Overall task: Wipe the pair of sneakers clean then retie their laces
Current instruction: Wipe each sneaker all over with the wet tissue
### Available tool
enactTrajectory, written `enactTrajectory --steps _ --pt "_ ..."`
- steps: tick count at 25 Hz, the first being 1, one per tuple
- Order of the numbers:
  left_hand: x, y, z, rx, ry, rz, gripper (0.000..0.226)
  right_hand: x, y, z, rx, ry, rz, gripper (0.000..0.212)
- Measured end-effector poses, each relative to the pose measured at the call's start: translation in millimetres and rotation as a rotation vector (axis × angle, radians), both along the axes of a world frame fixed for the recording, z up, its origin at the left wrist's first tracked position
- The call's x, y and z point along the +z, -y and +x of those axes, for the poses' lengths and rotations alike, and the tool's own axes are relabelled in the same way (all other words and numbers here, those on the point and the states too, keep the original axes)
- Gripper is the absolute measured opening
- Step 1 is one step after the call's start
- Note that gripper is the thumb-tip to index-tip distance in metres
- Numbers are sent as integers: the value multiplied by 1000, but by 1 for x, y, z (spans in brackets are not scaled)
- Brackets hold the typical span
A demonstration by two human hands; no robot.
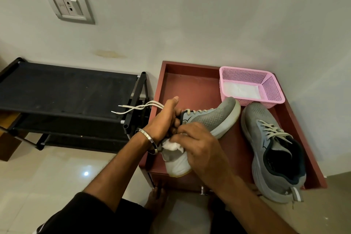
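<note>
Head view, centre of frame: the left hand (164, 119) grips the tilted sneaker (209, 119) and its laces (136, 108); the right hand (197, 144) pinches a white cloth (173, 145) at its collar. Short, firm strokes would suit. The 2nd sneaker (273, 150) lies right, on the counter (191, 89).

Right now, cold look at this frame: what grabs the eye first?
Dead centre, both hands work on a grey sneaker tipped on its side on the red-brown cabinet top: the left hand grips its collar, laces trailing left, while the right hand holds a white cloth at the heel. The second sneaker sits upright to the right, below a pink basket.
</note>
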State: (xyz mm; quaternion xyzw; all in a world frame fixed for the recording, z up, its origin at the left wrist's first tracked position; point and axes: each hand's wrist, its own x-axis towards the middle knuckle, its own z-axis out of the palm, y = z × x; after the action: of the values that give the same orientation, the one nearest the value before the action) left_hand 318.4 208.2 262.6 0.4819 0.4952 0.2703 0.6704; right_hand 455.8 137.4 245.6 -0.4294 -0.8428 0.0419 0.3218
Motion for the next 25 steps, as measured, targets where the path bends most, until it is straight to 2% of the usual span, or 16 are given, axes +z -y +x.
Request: enactTrajectory --steps 3,4,7,8,12,14,17,18,22,25 --pt "2 0 0 -3 -22 5 61 4 -17 23 -243 -174 21 20" --pt "1 0 0 4 -29 7 60 3 -14 20 -228 -184 13 20" --pt "1 -1 0 6 -36 -2 60 -6 12 -14 53 -59 21 20" --pt "1 -1 0 1 -29 -1 59 -6 12 -13 88 -29 25 20" --pt "0 -3 -2 -4 -18 -3 55 3 -12 15 -179 -158 26 16" --pt "-1 -3 -2 0 -22 -11 55 3 0 1 -94 -117 31 18" --pt "-3 -3 -2 4 32 -55 54 -5 25 -31 103 107 17 18" --pt "-4 -4 -3 -14 68 -76 55 -6 22 -30 70 128 26 16" --pt "-8 -10 -16 -149 139 -107 60 -1 3 -10 -226 -49 55 27" --pt "-9 -11 -26 -230 77 -53 64 -1 0 -4 -203 -86 -5 30"
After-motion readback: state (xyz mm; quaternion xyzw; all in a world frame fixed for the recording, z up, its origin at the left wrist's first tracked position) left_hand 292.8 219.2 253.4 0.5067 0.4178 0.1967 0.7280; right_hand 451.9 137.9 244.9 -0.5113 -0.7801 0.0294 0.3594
